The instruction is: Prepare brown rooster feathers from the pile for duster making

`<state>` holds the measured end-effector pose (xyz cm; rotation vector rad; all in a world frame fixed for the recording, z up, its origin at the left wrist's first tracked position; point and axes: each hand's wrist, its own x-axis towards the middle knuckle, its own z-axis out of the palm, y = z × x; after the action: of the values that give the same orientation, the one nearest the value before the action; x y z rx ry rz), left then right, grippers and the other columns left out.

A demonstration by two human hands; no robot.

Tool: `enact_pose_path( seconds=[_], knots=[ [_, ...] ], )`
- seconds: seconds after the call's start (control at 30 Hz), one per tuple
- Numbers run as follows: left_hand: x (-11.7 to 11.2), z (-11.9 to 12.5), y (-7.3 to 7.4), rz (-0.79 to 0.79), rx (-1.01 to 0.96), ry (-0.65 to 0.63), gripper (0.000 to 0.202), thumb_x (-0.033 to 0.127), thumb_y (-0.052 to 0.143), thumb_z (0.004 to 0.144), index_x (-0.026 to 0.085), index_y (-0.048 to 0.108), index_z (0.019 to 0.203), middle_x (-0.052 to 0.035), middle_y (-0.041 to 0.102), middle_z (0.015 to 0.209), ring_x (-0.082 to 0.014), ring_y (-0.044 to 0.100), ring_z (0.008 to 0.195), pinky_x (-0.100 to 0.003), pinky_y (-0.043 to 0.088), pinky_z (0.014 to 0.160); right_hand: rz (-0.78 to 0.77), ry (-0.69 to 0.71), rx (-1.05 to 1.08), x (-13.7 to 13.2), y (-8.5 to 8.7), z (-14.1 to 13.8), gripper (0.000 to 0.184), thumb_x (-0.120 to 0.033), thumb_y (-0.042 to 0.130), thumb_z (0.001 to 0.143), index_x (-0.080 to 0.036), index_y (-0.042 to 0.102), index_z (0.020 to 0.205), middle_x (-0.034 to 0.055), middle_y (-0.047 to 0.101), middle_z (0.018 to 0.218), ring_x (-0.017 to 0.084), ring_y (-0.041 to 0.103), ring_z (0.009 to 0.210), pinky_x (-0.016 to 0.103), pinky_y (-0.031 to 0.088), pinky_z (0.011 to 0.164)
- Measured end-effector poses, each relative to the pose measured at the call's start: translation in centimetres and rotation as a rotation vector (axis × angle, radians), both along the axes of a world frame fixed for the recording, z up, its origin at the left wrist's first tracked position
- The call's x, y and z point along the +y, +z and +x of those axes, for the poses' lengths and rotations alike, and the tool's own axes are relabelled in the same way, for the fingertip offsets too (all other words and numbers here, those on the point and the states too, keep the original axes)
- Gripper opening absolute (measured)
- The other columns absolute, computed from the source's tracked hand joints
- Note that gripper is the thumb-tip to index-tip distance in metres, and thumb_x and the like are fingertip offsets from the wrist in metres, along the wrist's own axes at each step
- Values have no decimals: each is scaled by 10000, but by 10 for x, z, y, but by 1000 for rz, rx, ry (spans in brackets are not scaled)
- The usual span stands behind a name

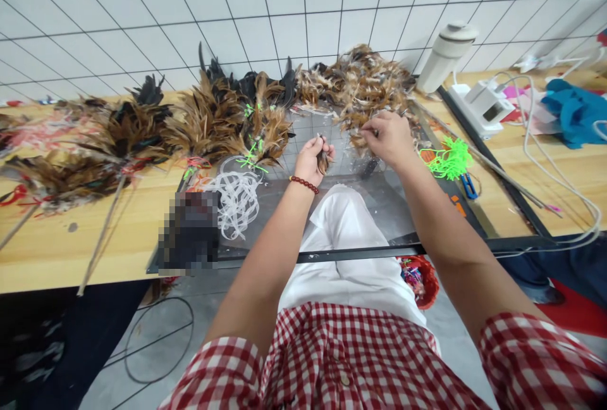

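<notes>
My left hand (pixel 310 160) is closed in a pinch on a small bunch of brown feathers (pixel 324 158) above the glass panel (pixel 379 207). A red bead bracelet (pixel 304 184) circles that wrist. My right hand (pixel 386 138) is further right, its fingers pinched into the loose heap of brown feathers (pixel 360 84) at the back of the panel. The two hands are a short way apart.
Finished feather dusters (pixel 118 138) with stick handles lie on the wooden table (pixel 57 245) at the left. White cord (pixel 236 198), green string (pixel 448 158), blue scissors (pixel 468 185), a white bottle (pixel 446 55), a power strip (pixel 478 103) and cables sit around.
</notes>
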<state>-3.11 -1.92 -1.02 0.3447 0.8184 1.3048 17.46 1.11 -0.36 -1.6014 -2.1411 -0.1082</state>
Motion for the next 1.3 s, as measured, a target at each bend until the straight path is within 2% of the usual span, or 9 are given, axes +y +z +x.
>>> enact_pose_path(
  seconds=[0.13, 0.23, 0.4, 0.5, 0.6, 0.77, 0.87, 1.1, 1.3],
  knots=[
    [0, 0, 0, 4, -1, -2, 261, 126, 552, 1037, 169, 602, 785, 53, 564, 573, -78, 643, 600, -201, 546, 721, -86, -51, -103, -7, 1, -5, 274, -281, 601, 917, -220, 848, 1016, 168, 738, 1166, 378, 587, 1177, 549, 405, 1000],
    [1, -1, -2, 10, 4, -8, 225, 135, 600, 1016, 171, 609, 794, 55, 561, 572, -75, 646, 608, -194, 554, 727, -66, -63, -60, -6, 7, 2, 255, -252, 607, 906, -214, 852, 967, 147, 759, 1200, 363, 618, 1172, 534, 429, 1003],
    [2, -1, -6, 35, 7, -38, 204, 145, 604, 1014, 174, 611, 812, 52, 570, 586, -69, 651, 633, -193, 575, 785, -224, -131, 86, 0, 17, 15, 160, -307, 722, 856, -211, 848, 869, 85, 791, 864, 281, 704, 871, 397, 501, 824],
    [2, 0, -6, 39, 22, -32, 202, 152, 628, 1003, 174, 610, 804, 52, 574, 589, -71, 653, 638, -202, 579, 798, -180, -164, 247, 1, 16, 11, 159, -312, 724, 870, -198, 835, 872, 73, 781, 835, 250, 696, 840, 369, 503, 801],
    [0, 3, -5, 44, 50, -7, 203, 134, 629, 999, 164, 617, 799, 40, 624, 615, -71, 660, 638, -203, 567, 779, -108, -90, 549, 0, 9, -7, 232, -386, 698, 916, -177, 798, 901, 60, 758, 832, 195, 657, 780, 329, 502, 745],
    [1, 8, -9, 61, 69, 13, 128, 135, 714, 945, 150, 670, 826, 7, 737, 736, -86, 718, 724, -233, 573, 861, -176, 138, 871, -12, -5, -50, 385, -569, 754, 859, -196, 716, 772, 30, 695, 735, 167, 604, 692, 311, 487, 676],
    [3, 7, -10, 68, 27, 36, 123, 145, 748, 922, 151, 682, 819, 22, 718, 706, -83, 711, 705, -247, 584, 895, -215, 202, 902, -19, -11, -63, 369, -558, 774, 796, -199, 710, 735, 35, 709, 743, 168, 593, 691, 308, 467, 666],
    [-1, 9, -3, 35, -6, 17, 95, 129, 715, 946, 145, 695, 854, -16, 774, 793, -99, 738, 746, -253, 590, 874, -282, 190, 914, -23, -16, -67, 332, -539, 712, 727, -216, 655, 677, 27, 690, 725, 159, 571, 701, 307, 456, 707],
    [-3, 8, -1, 61, 8, 28, 163, 130, 743, 921, 149, 666, 778, 40, 680, 629, -51, 623, 561, -187, 533, 693, -316, 206, 918, -27, -11, -69, 316, -506, 771, 682, -206, 680, 649, 8, 677, 655, 139, 539, 625, 302, 427, 656]
  ],
)
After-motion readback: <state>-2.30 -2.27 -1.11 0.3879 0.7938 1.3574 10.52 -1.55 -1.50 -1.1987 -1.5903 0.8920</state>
